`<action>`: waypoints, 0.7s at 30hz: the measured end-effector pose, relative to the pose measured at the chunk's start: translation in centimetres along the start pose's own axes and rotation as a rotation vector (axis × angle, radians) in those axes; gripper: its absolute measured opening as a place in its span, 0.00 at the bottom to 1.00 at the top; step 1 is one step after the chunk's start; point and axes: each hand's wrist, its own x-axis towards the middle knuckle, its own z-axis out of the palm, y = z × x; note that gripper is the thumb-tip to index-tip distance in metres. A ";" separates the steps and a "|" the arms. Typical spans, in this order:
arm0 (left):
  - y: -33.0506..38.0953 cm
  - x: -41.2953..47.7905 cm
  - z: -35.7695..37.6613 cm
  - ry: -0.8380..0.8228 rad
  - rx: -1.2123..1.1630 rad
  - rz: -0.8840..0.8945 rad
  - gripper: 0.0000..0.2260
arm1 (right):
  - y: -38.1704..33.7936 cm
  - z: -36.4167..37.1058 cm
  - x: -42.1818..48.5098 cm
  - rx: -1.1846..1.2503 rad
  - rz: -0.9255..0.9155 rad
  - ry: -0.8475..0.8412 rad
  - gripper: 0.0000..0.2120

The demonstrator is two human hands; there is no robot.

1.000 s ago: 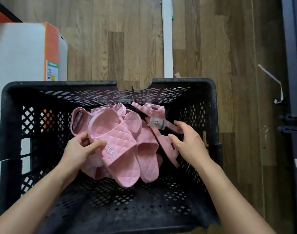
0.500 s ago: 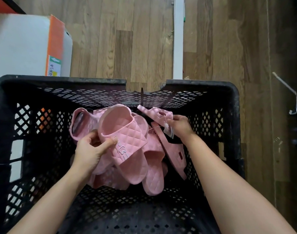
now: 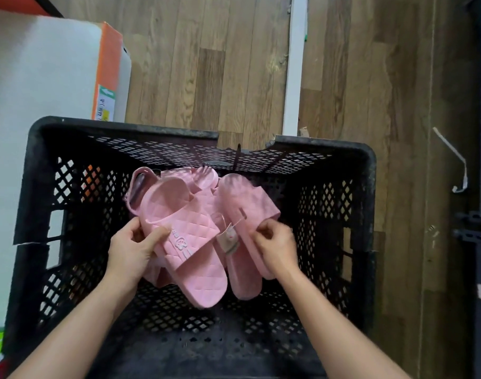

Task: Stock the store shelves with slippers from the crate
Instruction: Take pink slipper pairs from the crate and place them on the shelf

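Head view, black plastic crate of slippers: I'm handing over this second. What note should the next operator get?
Left hand grips a pink quilted rubber slipper by its side edge, above the black mesh plastic crate.
Right hand pinches a second pink slipper, which is blurred, with a small tag beside it.
More pink slippers lie in the crate beneath, toward its far wall.
Done: two slippers in hand.
Left: lift them out, shelve them, then the rest. Shelves are not clearly in view.

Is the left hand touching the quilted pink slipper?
Touching. The head view shows the left hand gripping the quilted pink slipper, thumb on top.
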 end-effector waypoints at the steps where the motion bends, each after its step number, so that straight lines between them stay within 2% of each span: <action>1: -0.1 -0.1 -0.3 0.004 0.003 -0.019 0.02 | 0.4 0.5 -0.7 -0.025 -0.001 -0.033 0.07; 3: -0.2 -0.1 -0.7 0.009 0.032 -0.041 0.02 | 1.2 1.1 -1.7 -0.040 0.003 -0.102 0.05; 7: 0.3 -0.6 -0.7 -0.019 0.125 0.023 0.03 | 1.3 0.1 -1.7 0.065 0.027 -0.139 0.09; 9: 0.4 -0.7 -0.6 -0.034 0.149 0.034 0.03 | 1.1 -0.9 -1.7 -0.008 0.042 -0.049 0.07; 11: 0.3 -0.7 -0.6 -0.039 0.158 0.029 0.04 | 1.0 -2.1 -1.4 -0.138 0.061 0.106 0.09; 13: 0.1 -0.7 -0.5 -0.041 0.159 0.025 0.03 | 0.7 -3.1 -0.4 -0.155 0.079 0.172 0.12; 17: -0.2 -0.6 -0.3 -0.041 0.146 0.026 0.04 | -0.5 -3.3 2.2 0.129 0.237 -0.073 0.31; 21: -0.4 -0.3 -0.4 -0.063 0.154 0.023 0.04 | -0.4 -2.6 3.0 0.262 0.303 -0.171 0.35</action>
